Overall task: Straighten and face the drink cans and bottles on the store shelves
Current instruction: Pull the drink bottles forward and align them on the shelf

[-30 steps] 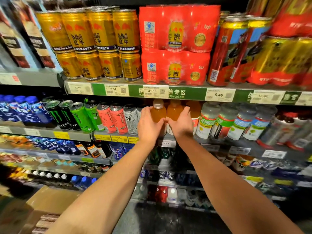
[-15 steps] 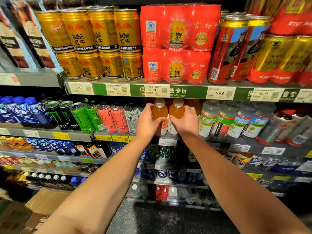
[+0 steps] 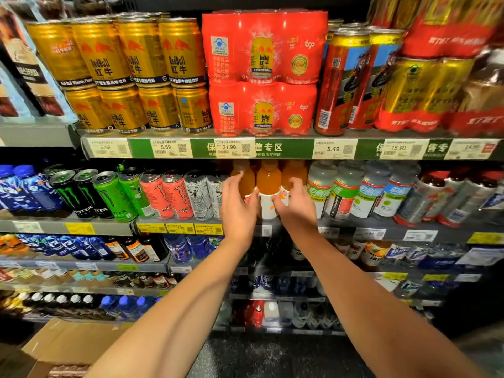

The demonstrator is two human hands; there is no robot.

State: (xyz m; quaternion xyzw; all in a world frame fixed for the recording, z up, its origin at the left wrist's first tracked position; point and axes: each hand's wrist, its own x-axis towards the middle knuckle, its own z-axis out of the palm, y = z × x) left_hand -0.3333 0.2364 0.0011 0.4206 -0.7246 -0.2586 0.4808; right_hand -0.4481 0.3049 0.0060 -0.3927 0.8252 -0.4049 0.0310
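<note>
Three orange bottles stand side by side on the second shelf (image 3: 381, 230), between the grey-white cans (image 3: 201, 195) and the green-labelled clear bottles (image 3: 321, 192). The left hand (image 3: 237, 211) curls round the left orange bottle (image 3: 244, 178), and the right hand (image 3: 296, 208) curls round the right orange bottle (image 3: 294, 173). The middle orange bottle (image 3: 268, 186) stands untouched between the hands, its white label facing forward.
</note>
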